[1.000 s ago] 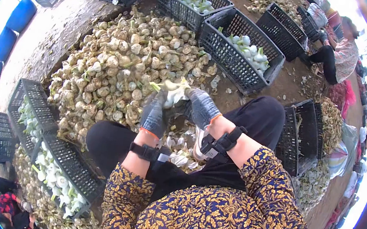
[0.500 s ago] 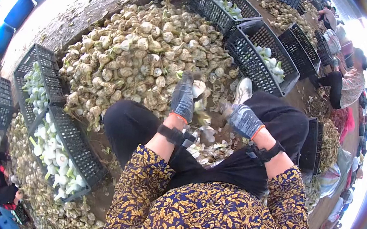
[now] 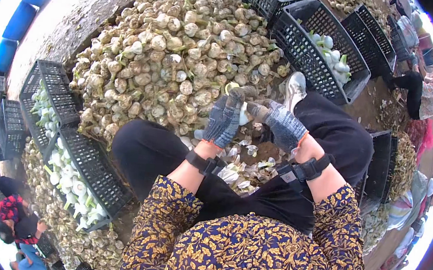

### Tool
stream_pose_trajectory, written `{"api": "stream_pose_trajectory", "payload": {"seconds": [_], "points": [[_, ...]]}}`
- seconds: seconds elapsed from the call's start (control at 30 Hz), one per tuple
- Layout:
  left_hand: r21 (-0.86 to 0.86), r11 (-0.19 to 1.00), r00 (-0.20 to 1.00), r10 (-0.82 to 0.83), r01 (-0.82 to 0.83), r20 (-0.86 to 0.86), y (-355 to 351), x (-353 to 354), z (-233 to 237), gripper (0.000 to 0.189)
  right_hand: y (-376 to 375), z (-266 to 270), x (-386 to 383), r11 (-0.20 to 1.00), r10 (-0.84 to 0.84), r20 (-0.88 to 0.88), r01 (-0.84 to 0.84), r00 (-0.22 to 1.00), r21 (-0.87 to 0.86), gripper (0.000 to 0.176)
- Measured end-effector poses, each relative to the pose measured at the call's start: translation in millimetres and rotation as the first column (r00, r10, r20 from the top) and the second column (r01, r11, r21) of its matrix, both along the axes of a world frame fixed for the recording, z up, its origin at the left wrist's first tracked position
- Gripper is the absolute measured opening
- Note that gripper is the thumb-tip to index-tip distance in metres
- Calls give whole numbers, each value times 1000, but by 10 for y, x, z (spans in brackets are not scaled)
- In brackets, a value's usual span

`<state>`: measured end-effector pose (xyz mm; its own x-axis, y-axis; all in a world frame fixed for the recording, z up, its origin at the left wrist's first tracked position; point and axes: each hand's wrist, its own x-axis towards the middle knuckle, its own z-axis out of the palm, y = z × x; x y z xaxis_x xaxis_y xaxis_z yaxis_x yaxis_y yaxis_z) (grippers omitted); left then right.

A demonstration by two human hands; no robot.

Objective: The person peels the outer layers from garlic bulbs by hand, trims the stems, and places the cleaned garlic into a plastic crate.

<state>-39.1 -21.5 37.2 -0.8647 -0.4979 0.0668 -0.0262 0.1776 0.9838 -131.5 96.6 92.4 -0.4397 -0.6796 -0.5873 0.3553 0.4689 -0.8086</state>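
My left hand [image 3: 223, 119], in a grey knitted glove with an orange cuff, is closed round a garlic bulb [image 3: 244, 116]. The bulb's white side shows between my hands, and a pale greenish cut stem end [image 3: 231, 87] sticks out by the left fingers. My right hand [image 3: 284, 124], gloved alike, reaches in from the right with its fingers bent together against the bulb. Most of the bulb is hidden by the gloves. Just beyond both hands lies a big heap of unpeeled garlic [image 3: 166, 61]. Loose garlic skins [image 3: 236, 171] litter the ground between my legs.
At left, black crates [image 3: 94, 172] hold peeled white garlic [image 3: 71, 183]. Another crate [image 3: 320, 48] with some white bulbs stands beyond my right shoe [image 3: 295, 88]. People sit at the far right [image 3: 426, 94] and lower left [image 3: 20, 222]. Blue barrels [image 3: 20, 22] line the upper left.
My right hand has moved in against the bulb, its fingers blurred and farther off before. My left hand has turned slightly, covering more of the bulb. The whole view has shifted a little.
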Motion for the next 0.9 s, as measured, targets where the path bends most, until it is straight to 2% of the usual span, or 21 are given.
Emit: {"api": "stream_pose_trajectory", "payload": {"seconds": [0.03, 0.07, 0.1, 0.13, 0.17, 0.2, 0.23, 0.3, 0.33, 0.4, 0.5, 0.53, 0.6, 0.63, 0.67, 0.73, 0.77, 0.8, 0.87, 0.9], "points": [[-77, 997, 1000, -14, 15, 7, 5, -17, -62, 27, 39, -163, -71, 993, 64, -95, -55, 993, 101, 37], [-154, 988, 1000, -26, 28, 14, 18, -29, -123, 30, 126, -268, -115, 994, 60, -90, -51, 994, 101, 37], [7, 999, 997, -39, 39, 68, 46, -49, -73, 30, 148, -214, -127, 991, 104, -145, -90, 984, 103, 37], [7, 999, 996, -42, 42, 73, 63, -65, -68, 30, 140, -88, -131, 986, 147, -200, -128, 969, 106, 37], [-51, 998, 999, -35, 35, 7, 74, -77, -67, 30, 111, 84, -103, 991, 128, -224, -119, 966, 55, 35], [-109, 994, 998, -30, 23, -60, 84, -96, -52, 30, 141, 17, -107, 992, 126, -221, -117, 967, 55, 35], [-110, 994, 998, -31, 25, -56, 90, -101, -35, 30, 177, -103, -109, 997, 71, -233, -66, 970, 30, 35], [-64, 997, 996, -53, 48, -78, 97, -96, 3, 30, 197, -160, -111, 1000, 16, -242, -15, 970, 3, 36], [-64, 997, 996, -54, 49, -76, 114, -101, 12, 30, 189, -118, -113, 998, 23, -258, -8, 966, 59, 36], [239, 969, 997, 39, -56, 73, 158, -135, 17, 30, 188, -124, -141, 993, 27, -273, 5, 962, 116, 35], [287, 956, 998, 50, -57, 29, 194, -205, -65, 30, 208, -183, -201, 980, 134, -507, -39, 852, 194, 33], [319, 944, 997, 76, -80, 25, 198, -215, -121, 29, 209, -171, -208, 980, 132, -505, -37, 853, 194, 33], [255, 962, 995, 84, -93, 49, 206, -244, -133, 28, 195, -152, -207, 986, 111, -646, 0, 755, 169, 32], [388, 912, 991, 110, -132, 80, 224, -281, -80, 28, 191, -229, -209, 996, 31, -608, 29, 793, 89, 28], [511, 842, 985, 133, -173, 114, 228, -308, -53, 28, 205, -227, -219, 996, 33, -605, 26, 795, 88, 28], [445, 882, 985, 100, -153, 142, 157, -300, -140, 28, 173, -95, -214, 987, -105, -452, 149, 886, 64, 20], [538, 812, 968, 128, -227, 215, 132, -325, -167, 28, 328, -655, -336, 982, -112, -603, 181, 790, 55, 21], [618, 726, 946, 146, -302, 290, 110, -357, -160, 28, 303, -606, -346, 955, -271, -442, 294, 855, -17, 21], [633, 707, 939, 135, -314, 315, 86, -396, -145, 30, 290, -467, -374, 849, -526, -138, 526, 839, -39, 21], [648, 689, 943, 175, -323, 284, 88, -417, -171, 30, 340, -627, -419, 852, -516, -296, 517, 804, -83, 23]]}}
